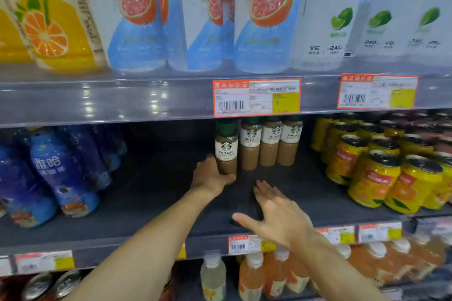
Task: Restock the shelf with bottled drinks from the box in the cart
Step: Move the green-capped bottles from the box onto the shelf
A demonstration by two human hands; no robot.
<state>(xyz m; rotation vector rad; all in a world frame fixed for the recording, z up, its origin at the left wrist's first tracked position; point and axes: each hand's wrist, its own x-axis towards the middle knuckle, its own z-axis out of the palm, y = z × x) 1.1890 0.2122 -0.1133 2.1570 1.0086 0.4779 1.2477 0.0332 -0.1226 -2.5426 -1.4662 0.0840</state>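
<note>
My left hand is wrapped around the base of a caffe latte bottle with a green cap and white label, standing upright on the dark middle shelf. Three matching latte bottles stand in a row just right of it, further back. My right hand hovers flat over the shelf's front, fingers spread, holding nothing. The box and the cart are out of view.
Blue bottles crowd the shelf's left and yellow juice cans its right. Tall grapefruit and lime bottles fill the shelf above. Orange and pale drinks stand below. Price tags hang on the shelf edges.
</note>
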